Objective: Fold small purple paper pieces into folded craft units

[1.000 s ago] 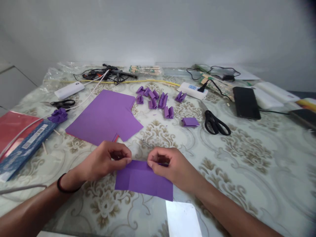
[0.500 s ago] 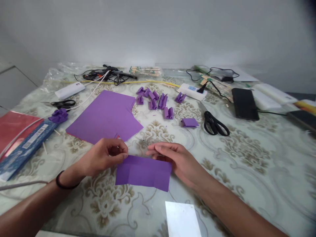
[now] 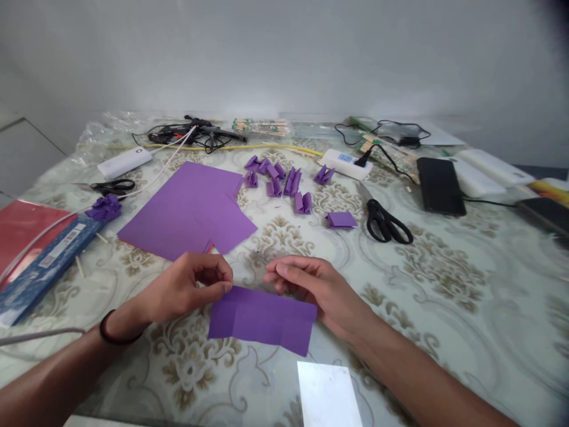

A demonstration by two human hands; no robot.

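A creased strip of purple paper (image 3: 262, 320) hangs low over the near middle of the table. My left hand (image 3: 191, 287) pinches its upper left corner between thumb and forefinger. At the strip's upper right is my right hand (image 3: 315, 290), fingers stretched forward with the thumb apart from them; it does not visibly grip the paper. Beyond my hands lie larger purple sheets (image 3: 186, 207), with a red edge showing beneath. Several small folded purple paper pieces (image 3: 292, 181) stand farther back, and a flat folded purple piece (image 3: 341, 220) lies to their right.
Black-handled scissors (image 3: 386, 224) and a black phone (image 3: 441, 186) lie at right. A white power strip (image 3: 345, 164) sits at the back. Another pair of scissors (image 3: 113, 187) and a purple paper flower (image 3: 104, 207) are at left. A white card (image 3: 329, 394) lies near the front edge.
The purple strip has tilted, its right end dropping lower and shifting right. My left hand still pinches the corner, and both hands have barely moved.
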